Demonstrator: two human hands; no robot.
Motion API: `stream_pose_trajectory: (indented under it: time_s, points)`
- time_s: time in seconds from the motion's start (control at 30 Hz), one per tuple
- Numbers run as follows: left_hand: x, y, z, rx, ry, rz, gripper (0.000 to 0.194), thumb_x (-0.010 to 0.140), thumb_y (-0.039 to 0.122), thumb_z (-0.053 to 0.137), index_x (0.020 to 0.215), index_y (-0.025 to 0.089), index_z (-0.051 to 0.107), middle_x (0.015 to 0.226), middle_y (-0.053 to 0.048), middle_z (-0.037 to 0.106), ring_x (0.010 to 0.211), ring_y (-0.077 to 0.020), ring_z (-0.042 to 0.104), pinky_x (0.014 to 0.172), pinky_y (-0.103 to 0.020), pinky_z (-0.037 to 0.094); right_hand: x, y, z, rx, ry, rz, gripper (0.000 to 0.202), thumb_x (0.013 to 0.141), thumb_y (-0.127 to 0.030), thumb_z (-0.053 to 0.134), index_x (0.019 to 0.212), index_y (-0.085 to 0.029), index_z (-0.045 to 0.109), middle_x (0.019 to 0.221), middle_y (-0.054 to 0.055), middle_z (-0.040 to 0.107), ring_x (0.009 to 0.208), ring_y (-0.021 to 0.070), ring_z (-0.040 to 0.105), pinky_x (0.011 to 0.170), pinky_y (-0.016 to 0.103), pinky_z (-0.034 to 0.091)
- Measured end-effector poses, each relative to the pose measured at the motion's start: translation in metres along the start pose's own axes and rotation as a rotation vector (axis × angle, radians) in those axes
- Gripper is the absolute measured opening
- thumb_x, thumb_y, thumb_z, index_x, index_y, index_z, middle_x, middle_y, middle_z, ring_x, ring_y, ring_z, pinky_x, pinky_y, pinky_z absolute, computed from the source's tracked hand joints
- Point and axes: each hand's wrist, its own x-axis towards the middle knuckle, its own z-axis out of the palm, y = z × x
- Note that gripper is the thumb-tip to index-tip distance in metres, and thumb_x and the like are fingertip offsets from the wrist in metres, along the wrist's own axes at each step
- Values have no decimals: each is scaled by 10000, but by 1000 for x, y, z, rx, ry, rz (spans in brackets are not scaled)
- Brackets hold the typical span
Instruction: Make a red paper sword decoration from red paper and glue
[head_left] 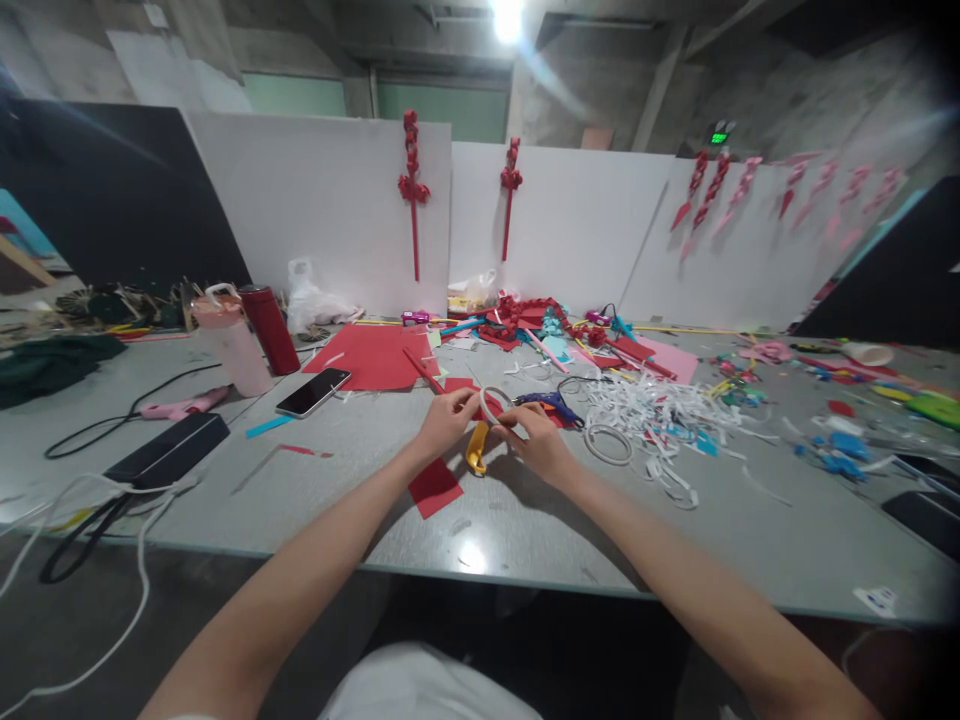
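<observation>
A white ring of tape or paper (pixel 493 404) is held upright between my two hands above the grey table. My left hand (pixel 450 418) pinches its left side, and my right hand (pixel 537 440) grips its lower right side. Just below the ring lies a yellow tool (pixel 476 449), perhaps scissors or a cutter. A red paper piece (pixel 436 488) is flat on the table beside my left wrist. Behind my right hand rests a blue glue gun (pixel 553 405). Another white ring (pixel 608 445) lies to the right.
Shredded white strips (pixel 656 410) heap up at the right. Large red sheets (pixel 371 357), a phone (pixel 313 392), a pink bottle (pixel 238 350) and a red bottle (pixel 271 330) stand or lie left. A black power strip (pixel 169 450) with cables is near the left edge.
</observation>
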Motion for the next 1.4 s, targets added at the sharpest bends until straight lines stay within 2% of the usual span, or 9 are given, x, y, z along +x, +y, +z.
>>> stream_pose_trajectory:
  time_s: [0.1, 0.27, 0.43, 0.53, 0.7, 0.87, 1.03, 1.23, 1.4]
  points:
    - [1, 1, 3, -225, -73, -66, 399, 920, 508, 610, 885, 133, 740, 770, -38, 694, 681, -146, 586, 666, -250, 475, 1, -2, 0, -15, -2, -17, 152, 949, -396, 679, 976, -257, 733, 909, 63, 746, 906, 276, 622, 909, 455, 479]
    - [5, -8, 3, -480, -124, -132, 472, 845, 580, 708, 871, 112, 759, 805, -64, 717, 701, -140, 606, 697, -248, 478, -1, -4, 1, -44, 41, -90, 105, 962, -307, 656, 1010, -231, 710, 924, 73, 740, 911, 266, 642, 894, 441, 510]
    - [5, -10, 3, -499, -148, -153, 451, 813, 560, 757, 831, 109, 763, 709, -30, 682, 628, -113, 558, 634, -229, 437, -4, -8, 1, 29, 44, -70, 402, 988, -299, 622, 1378, -259, 532, 993, 66, 727, 958, 254, 688, 879, 415, 563]
    - [4, -9, 4, -479, -160, -165, 462, 794, 565, 772, 841, 106, 774, 704, -29, 686, 633, -117, 564, 632, -230, 436, -4, -9, 0, 9, -32, -111, 470, 1013, -279, 562, 1472, -293, 460, 1015, 54, 727, 934, 238, 709, 864, 403, 581]
    - [2, -10, 7, -530, -186, -191, 474, 799, 567, 764, 871, 99, 787, 815, -71, 743, 714, -152, 624, 679, -251, 478, -3, -11, 0, -52, -49, -160, 386, 1007, -221, 518, 1387, -284, 538, 1057, 63, 736, 870, 218, 731, 804, 357, 597]
    - [0, -6, 6, -494, -192, -215, 447, 792, 540, 782, 841, 97, 786, 800, -77, 747, 695, -151, 634, 667, -247, 481, -3, -14, -1, -57, -54, -146, 368, 965, -168, 532, 1319, -263, 565, 1063, 65, 741, 845, 210, 742, 773, 330, 600]
    - [-1, 0, 7, -449, -219, -206, 439, 814, 534, 761, 824, 96, 783, 779, -68, 740, 672, -138, 616, 643, -238, 463, -3, -15, -3, -51, -86, -113, 249, 973, -194, 513, 1202, -277, 565, 949, 29, 729, 807, 203, 736, 741, 332, 596]
    - [0, 3, 6, -446, -188, -208, 432, 788, 539, 776, 807, 108, 781, 763, -55, 733, 666, -138, 611, 641, -240, 461, -3, -16, -3, -15, -89, -110, 381, 979, -182, 505, 1347, -271, 458, 960, 41, 736, 836, 211, 732, 746, 337, 585]
    - [0, 1, 5, -460, -185, -226, 446, 800, 550, 764, 779, 104, 765, 722, -56, 714, 634, -128, 590, 629, -242, 454, -3, -11, -1, -41, -34, -134, 182, 968, -203, 514, 1131, -267, 566, 935, 45, 700, 803, 216, 712, 729, 354, 591]
